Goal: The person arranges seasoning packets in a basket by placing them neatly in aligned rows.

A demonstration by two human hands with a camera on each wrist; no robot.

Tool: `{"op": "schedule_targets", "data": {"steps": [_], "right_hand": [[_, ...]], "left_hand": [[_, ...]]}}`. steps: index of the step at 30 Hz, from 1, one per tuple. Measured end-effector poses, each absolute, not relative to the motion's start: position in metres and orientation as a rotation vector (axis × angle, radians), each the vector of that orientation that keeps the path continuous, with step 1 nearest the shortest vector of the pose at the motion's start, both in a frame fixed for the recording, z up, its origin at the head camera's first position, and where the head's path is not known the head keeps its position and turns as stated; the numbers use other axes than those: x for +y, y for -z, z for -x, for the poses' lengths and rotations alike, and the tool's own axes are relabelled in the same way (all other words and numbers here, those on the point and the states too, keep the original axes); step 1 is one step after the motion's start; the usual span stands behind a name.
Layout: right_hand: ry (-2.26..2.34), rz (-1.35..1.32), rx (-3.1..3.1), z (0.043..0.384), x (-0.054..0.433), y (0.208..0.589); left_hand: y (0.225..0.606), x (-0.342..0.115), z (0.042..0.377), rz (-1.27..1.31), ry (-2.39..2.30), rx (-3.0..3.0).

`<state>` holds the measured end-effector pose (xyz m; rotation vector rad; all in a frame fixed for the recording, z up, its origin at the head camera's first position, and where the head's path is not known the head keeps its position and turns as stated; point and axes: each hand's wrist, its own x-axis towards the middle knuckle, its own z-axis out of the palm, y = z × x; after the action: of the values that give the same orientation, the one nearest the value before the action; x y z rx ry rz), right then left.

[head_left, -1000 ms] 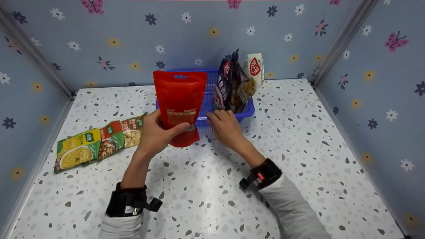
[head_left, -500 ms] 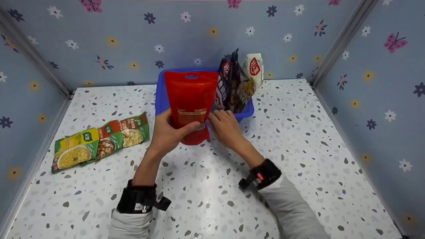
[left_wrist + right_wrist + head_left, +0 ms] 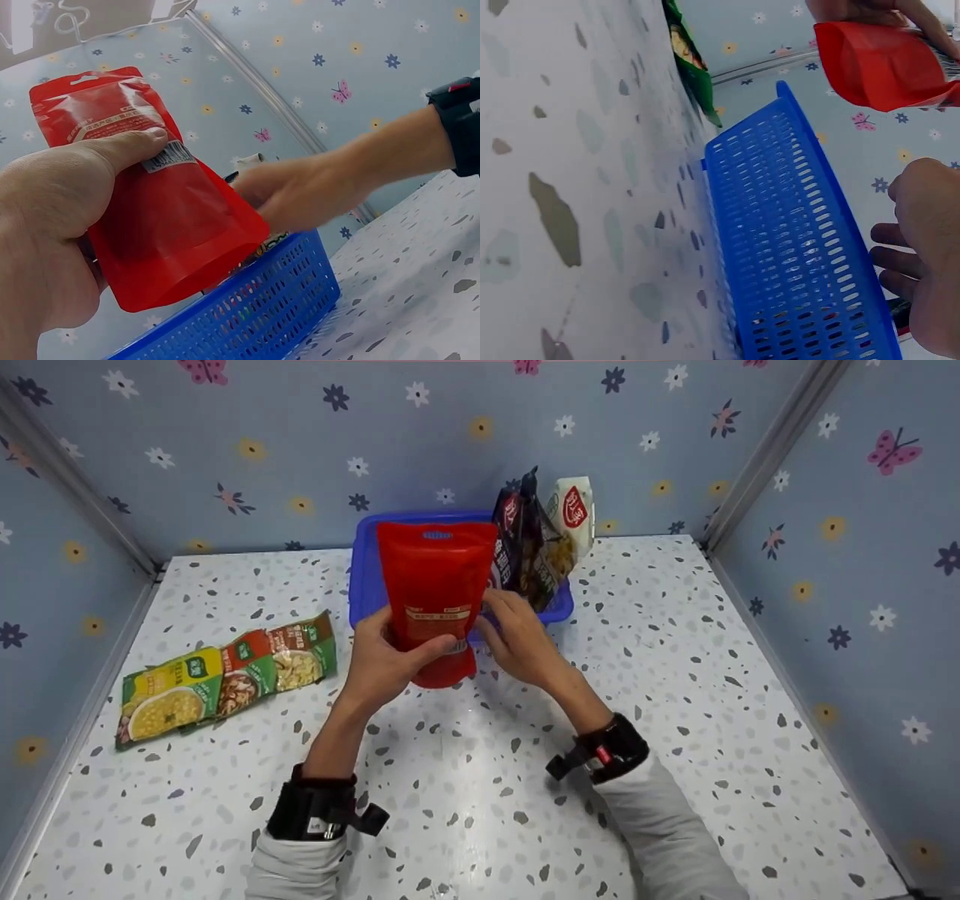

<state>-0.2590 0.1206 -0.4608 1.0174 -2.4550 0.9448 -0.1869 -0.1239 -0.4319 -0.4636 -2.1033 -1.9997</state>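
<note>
In the head view, the left hand (image 3: 379, 666) grasps one red stand-up pouch (image 3: 439, 574) before one blue basket (image 3: 364, 577); its Chinese characters are too small to read. At least two bags, a dark bag (image 3: 525, 544) and a white bag (image 3: 576, 510), stand inside, bearing red logos. Three soup packets (image 3: 240, 679) with green logos overlap on the desk (image 3: 450, 802). The left wrist view shows one barcode (image 3: 169, 155) beside the thumb. In the right wrist view, the right hand (image 3: 931, 244) is released, its fingers (image 3: 896, 262) extended near the basket's rim.
</note>
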Motion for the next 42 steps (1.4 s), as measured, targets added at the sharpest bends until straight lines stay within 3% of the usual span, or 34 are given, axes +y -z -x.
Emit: {"op": "schedule_targets", "data": {"steps": [9,26,42], "right_hand": [[-1.212,-0.945,-2.186,0.24,0.119,0.428],[-1.925,-0.798,-2.07,0.175,0.099,0.392],[-2.214,-0.47,-1.933,0.17,0.094,0.394]], "left_hand": [[0.433,-0.117,0.187,0.434,1.688,-2.069],[0.444,-0.093,0.192,0.336,0.851,-1.915],[0.458,-0.066,0.184,0.385,0.309,-1.825]]}}
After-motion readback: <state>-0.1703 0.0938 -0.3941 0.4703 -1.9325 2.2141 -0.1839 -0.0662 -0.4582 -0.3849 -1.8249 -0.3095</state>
